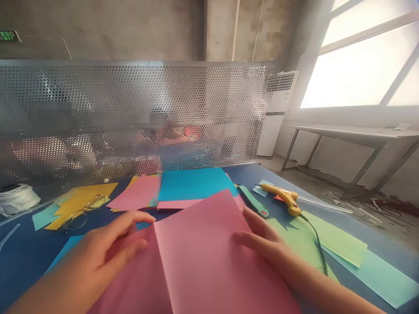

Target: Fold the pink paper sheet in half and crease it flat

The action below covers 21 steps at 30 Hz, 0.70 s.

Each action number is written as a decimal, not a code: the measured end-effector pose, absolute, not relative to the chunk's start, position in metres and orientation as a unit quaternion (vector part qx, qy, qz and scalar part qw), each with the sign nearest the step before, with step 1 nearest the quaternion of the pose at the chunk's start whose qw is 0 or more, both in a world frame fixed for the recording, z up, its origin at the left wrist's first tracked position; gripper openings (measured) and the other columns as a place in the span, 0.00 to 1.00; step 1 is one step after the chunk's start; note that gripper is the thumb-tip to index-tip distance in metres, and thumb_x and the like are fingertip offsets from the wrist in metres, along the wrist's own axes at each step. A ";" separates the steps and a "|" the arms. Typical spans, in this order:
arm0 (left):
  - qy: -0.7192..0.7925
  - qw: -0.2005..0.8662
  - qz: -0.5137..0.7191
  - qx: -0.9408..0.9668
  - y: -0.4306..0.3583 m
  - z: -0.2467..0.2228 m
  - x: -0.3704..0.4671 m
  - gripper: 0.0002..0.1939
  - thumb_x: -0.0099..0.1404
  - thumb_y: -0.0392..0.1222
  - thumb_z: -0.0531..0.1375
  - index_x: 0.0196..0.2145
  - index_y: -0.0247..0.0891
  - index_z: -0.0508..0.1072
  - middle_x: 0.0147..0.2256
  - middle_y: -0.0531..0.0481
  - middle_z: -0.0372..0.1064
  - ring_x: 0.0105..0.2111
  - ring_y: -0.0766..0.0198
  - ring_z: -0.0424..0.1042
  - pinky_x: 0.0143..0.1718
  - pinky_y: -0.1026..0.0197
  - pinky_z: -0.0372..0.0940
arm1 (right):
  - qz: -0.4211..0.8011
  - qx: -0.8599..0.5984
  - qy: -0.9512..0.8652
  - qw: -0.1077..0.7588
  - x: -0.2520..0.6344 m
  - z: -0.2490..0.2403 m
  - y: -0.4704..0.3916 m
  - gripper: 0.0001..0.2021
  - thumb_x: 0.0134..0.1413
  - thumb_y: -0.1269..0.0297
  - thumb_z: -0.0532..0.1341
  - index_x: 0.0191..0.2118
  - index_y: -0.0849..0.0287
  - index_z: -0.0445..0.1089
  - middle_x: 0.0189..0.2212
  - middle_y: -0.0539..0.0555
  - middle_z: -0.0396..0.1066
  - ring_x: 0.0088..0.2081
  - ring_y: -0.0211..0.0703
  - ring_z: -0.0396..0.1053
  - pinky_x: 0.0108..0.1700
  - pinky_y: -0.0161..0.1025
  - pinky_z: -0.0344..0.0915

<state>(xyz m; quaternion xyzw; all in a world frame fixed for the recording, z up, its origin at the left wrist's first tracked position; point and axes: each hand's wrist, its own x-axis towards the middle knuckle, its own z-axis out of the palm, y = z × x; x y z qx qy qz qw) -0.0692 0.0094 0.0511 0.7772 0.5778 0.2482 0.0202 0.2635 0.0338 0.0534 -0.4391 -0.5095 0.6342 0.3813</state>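
Observation:
A large pink paper sheet (199, 253) lies in front of me on the blue table (19, 257), creased down the middle with its right half raised. My left hand (104, 253) rests flat on the sheet's left half, fingers spread toward the crease. Along the sheet's right edge my right hand (262, 240) grips the paper, with the thumb on top.
Sheets of blue (196, 183), pink (137, 192), yellow (81, 200) and green (330, 240) paper lie about. A yellow glue gun (284, 196) with a cord, a teal utility knife (253, 200), glasses (81, 211) and a tape roll (16, 198) sit nearby. A perforated metal screen (137, 113) stands behind the table.

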 end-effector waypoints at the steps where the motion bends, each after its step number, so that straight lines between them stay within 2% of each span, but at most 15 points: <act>1: 0.569 0.032 0.227 0.790 0.015 0.050 -0.062 0.16 0.76 0.57 0.51 0.55 0.58 0.71 0.43 0.61 0.81 0.43 0.65 0.82 0.41 0.66 0.75 | 0.599 -0.437 -0.547 0.388 0.264 0.048 0.040 0.28 0.52 0.47 0.68 0.55 0.44 0.61 0.51 0.54 0.76 0.41 0.52 0.79 0.40 0.45 0.75; 2: 0.566 0.032 0.220 0.794 0.021 0.045 -0.056 0.17 0.75 0.56 0.50 0.55 0.57 0.72 0.50 0.58 0.79 0.49 0.63 0.81 0.47 0.61 0.75 | 0.576 -0.440 -0.569 0.388 0.265 0.042 0.046 0.29 0.53 0.47 0.66 0.57 0.44 0.59 0.52 0.54 0.76 0.39 0.51 0.79 0.39 0.45 0.75; 3: 0.578 0.024 0.215 0.787 0.024 0.036 -0.051 0.21 0.75 0.52 0.46 0.58 0.54 0.71 0.58 0.53 0.74 0.56 0.57 0.76 0.55 0.51 0.72 | 0.559 -0.449 -0.583 0.382 0.266 0.035 0.051 0.30 0.53 0.48 0.65 0.59 0.44 0.56 0.52 0.54 0.75 0.38 0.49 0.78 0.37 0.44 0.74; 5: 0.587 0.014 0.191 0.787 0.026 0.015 -0.042 0.28 0.73 0.47 0.42 0.64 0.46 0.68 0.68 0.44 0.62 0.65 0.47 0.67 0.60 0.38 0.66 | 0.530 -0.483 -0.600 0.355 0.269 0.023 0.059 0.33 0.54 0.54 0.62 0.65 0.45 0.53 0.52 0.54 0.75 0.36 0.46 0.77 0.35 0.42 0.72; 6: 0.588 0.015 0.174 0.790 0.024 0.005 -0.038 0.30 0.73 0.46 0.40 0.66 0.44 0.67 0.70 0.43 0.59 0.66 0.45 0.64 0.61 0.36 0.65 | 0.510 -0.504 -0.611 0.335 0.271 0.017 0.062 0.36 0.54 0.57 0.61 0.68 0.45 0.51 0.51 0.54 0.75 0.34 0.44 0.76 0.34 0.40 0.71; 8: 0.577 0.040 0.129 0.806 0.016 -0.010 -0.030 0.30 0.75 0.44 0.40 0.69 0.47 0.63 0.71 0.48 0.56 0.67 0.50 0.63 0.60 0.43 0.67 | 0.466 -0.548 -0.632 0.288 0.275 0.009 0.064 0.41 0.51 0.63 0.61 0.71 0.44 0.50 0.46 0.52 0.77 0.28 0.39 0.71 0.30 0.37 0.67; 10: 0.566 0.073 0.080 0.817 0.008 -0.018 -0.025 0.29 0.75 0.43 0.42 0.69 0.47 0.63 0.69 0.51 0.60 0.65 0.53 0.65 0.59 0.49 0.68 | 0.427 -0.580 -0.653 0.234 0.279 0.005 0.063 0.44 0.49 0.64 0.63 0.73 0.43 0.52 0.41 0.49 0.78 0.21 0.34 0.64 0.26 0.34 0.61; 12: 0.560 0.101 0.038 0.821 0.003 -0.022 -0.021 0.28 0.74 0.46 0.45 0.68 0.47 0.64 0.66 0.52 0.63 0.64 0.52 0.67 0.59 0.49 0.66 | 0.400 -0.593 -0.672 0.190 0.281 0.005 0.062 0.40 0.50 0.61 0.64 0.71 0.43 0.59 0.37 0.49 0.78 0.20 0.35 0.62 0.24 0.34 0.59; 14: 0.565 0.114 0.013 0.817 0.003 -0.026 -0.018 0.28 0.75 0.50 0.47 0.69 0.47 0.63 0.67 0.52 0.62 0.64 0.50 0.66 0.60 0.47 0.65 | 0.379 -0.596 -0.689 0.164 0.279 0.007 0.063 0.29 0.55 0.55 0.62 0.63 0.46 0.71 0.37 0.51 0.79 0.26 0.41 0.71 0.28 0.36 0.64; 16: 0.580 0.110 0.002 0.807 0.005 -0.033 -0.017 0.29 0.76 0.52 0.44 0.70 0.45 0.59 0.68 0.48 0.58 0.66 0.48 0.63 0.60 0.45 0.64 | 0.351 -0.597 -0.704 0.160 0.274 0.009 0.063 0.21 0.62 0.53 0.57 0.55 0.50 0.79 0.41 0.55 0.81 0.37 0.49 0.77 0.37 0.40 0.69; 19: 0.597 0.095 -0.004 0.797 0.009 -0.044 -0.018 0.29 0.76 0.47 0.41 0.71 0.40 0.58 0.69 0.43 0.56 0.66 0.44 0.61 0.60 0.44 0.66 | 0.304 -0.600 -0.720 0.171 0.268 0.009 0.063 0.23 0.66 0.55 0.50 0.54 0.52 0.79 0.49 0.57 0.80 0.49 0.56 0.76 0.48 0.45 0.69; 21: 0.598 0.080 0.000 0.798 0.010 -0.051 -0.019 0.29 0.75 0.44 0.42 0.70 0.42 0.61 0.68 0.43 0.59 0.66 0.44 0.62 0.60 0.44 0.67 | 0.286 -0.598 -0.730 0.169 0.266 0.007 0.062 0.23 0.66 0.57 0.50 0.53 0.52 0.80 0.47 0.56 0.81 0.46 0.56 0.77 0.46 0.44 0.69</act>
